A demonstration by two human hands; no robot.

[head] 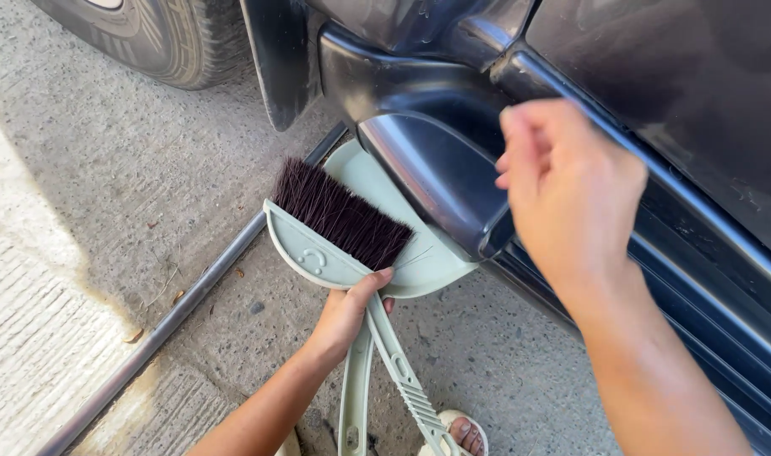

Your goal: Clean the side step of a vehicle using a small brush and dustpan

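My left hand (345,314) grips two pale green handles together: a hand brush (318,245) with dark bristles and a dustpan (427,262). The brush lies on top of the dustpan, bristles pointing up-left. The pan's far part is tucked under the dark side step (440,181) of a vehicle. My right hand (567,190) hovers above that step, near the vehicle's lower body edge (655,181), its fingers loosely curled and holding nothing that I can see.
A tyre (162,38) and a black mud flap (275,59) stand at the top left. A dark metal strip (183,308) runs diagonally across the concrete ground. My sandalled foot (461,432) shows at the bottom edge.
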